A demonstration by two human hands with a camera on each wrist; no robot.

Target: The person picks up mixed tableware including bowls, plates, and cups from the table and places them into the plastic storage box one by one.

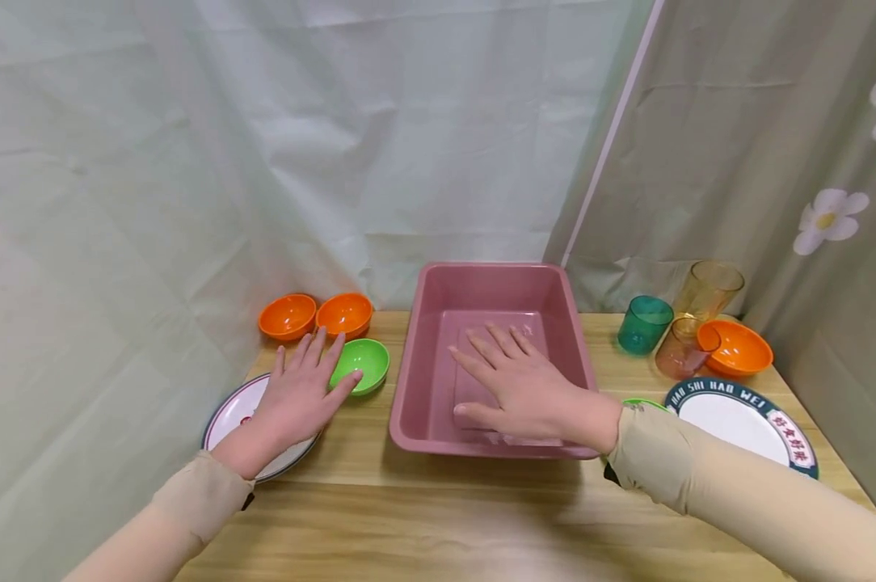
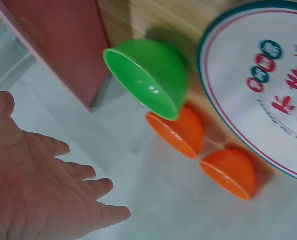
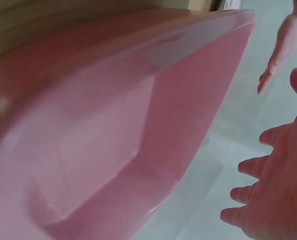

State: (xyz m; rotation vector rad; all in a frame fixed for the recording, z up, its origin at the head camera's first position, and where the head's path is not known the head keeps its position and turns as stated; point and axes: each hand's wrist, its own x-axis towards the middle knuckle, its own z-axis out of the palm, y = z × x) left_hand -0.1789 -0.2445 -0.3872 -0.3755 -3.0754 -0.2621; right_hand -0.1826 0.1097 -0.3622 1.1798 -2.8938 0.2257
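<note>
My left hand (image 1: 297, 396) hovers palm down with fingers spread, over a white plate (image 1: 229, 414) with printed markings and beside a green bowl (image 1: 368, 361). In the left wrist view its fingers hold nothing, and the green bowl (image 2: 148, 75) stands apart from them. My right hand (image 1: 520, 386), fingers straight and spread, is above a pink rectangular basin (image 1: 427, 339). The right wrist view shows the basin (image 3: 103, 125) from the side, with the right hand (image 3: 278, 180) clear of its wall. Nothing lies in the basin that I can see.
Two orange bowls (image 1: 288, 317) sit at the back left. On the right are a teal cup (image 1: 645, 325), a yellow cup (image 1: 710, 288), a pinkish cup (image 1: 681, 352), an orange bowl (image 1: 739, 347) and a dark-rimmed plate (image 1: 736, 416). A green item (image 1: 645, 402) is mostly hidden by my right sleeve. Curtains surround the table.
</note>
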